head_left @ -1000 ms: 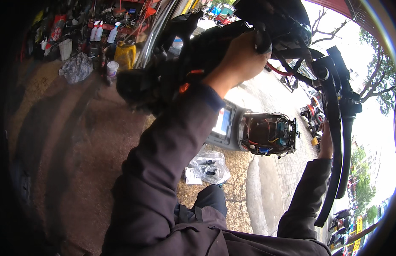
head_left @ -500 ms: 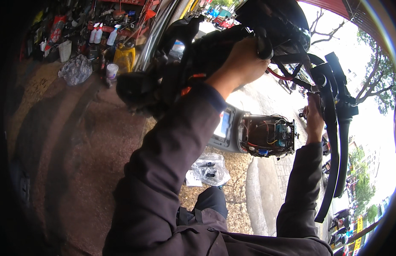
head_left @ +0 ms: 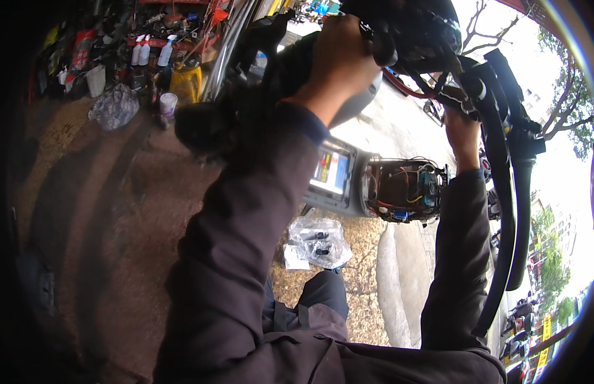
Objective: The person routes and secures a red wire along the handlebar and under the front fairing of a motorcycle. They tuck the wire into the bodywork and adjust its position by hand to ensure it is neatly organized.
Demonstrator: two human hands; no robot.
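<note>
At the top centre my left hand is closed, its fingers curled against dark parts beside a rounded black housing. What it grips is hidden. My right hand reaches up behind the black handlebar assembly, its fingers covered by the dark parts there. From this assembly a long black handle and a thinner curved lever hang down on the right. A red cable runs between the two hands. Below them lies a grey scooter body with an opened compartment of exposed wiring.
Clear plastic bags holding small black parts lie on the ground near my knee. At the back left stand spray bottles, a yellow jug, a white tub and a crumpled plastic bag. Parked vehicles line the street at right.
My left hand has shifted left and up with the dark parts beside it. My right hand has moved up, and its fingers are now less visible behind the handlebar assembly.
</note>
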